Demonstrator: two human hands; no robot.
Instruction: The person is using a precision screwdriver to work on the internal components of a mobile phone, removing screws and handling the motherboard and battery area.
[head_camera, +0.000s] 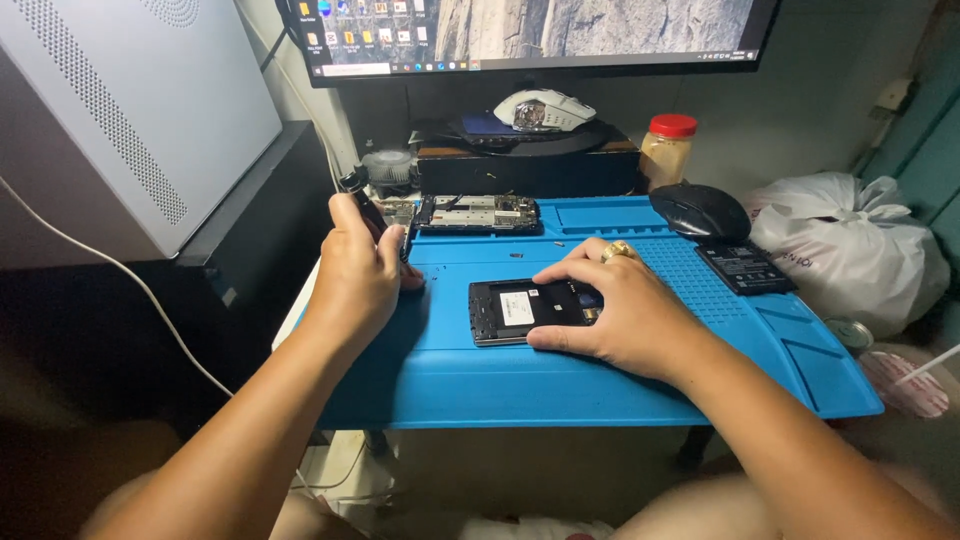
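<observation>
A black phone (515, 310) with its back cover off lies flat on the blue work mat (450, 380). My right hand (610, 310), wearing a gold ring, rests over the phone's right end, thumb at its near edge and fingers on its far edge. My left hand (360, 275) is closed around a dark screwdriver handle (360, 205), held upright near the mat's far left corner, with the tip pointing down at the mat. A bare circuit board (478, 213) lies at the mat's far edge. A black battery (745, 266) lies on the mat's right side.
A black mouse (700, 210) sits at the mat's far right. Behind it stand a red-lidded jar (668, 150), a white mouse (545, 110) on a dark box and a monitor (530, 35). A white computer case (120, 110) stands left; a white plastic bag (850, 240) right.
</observation>
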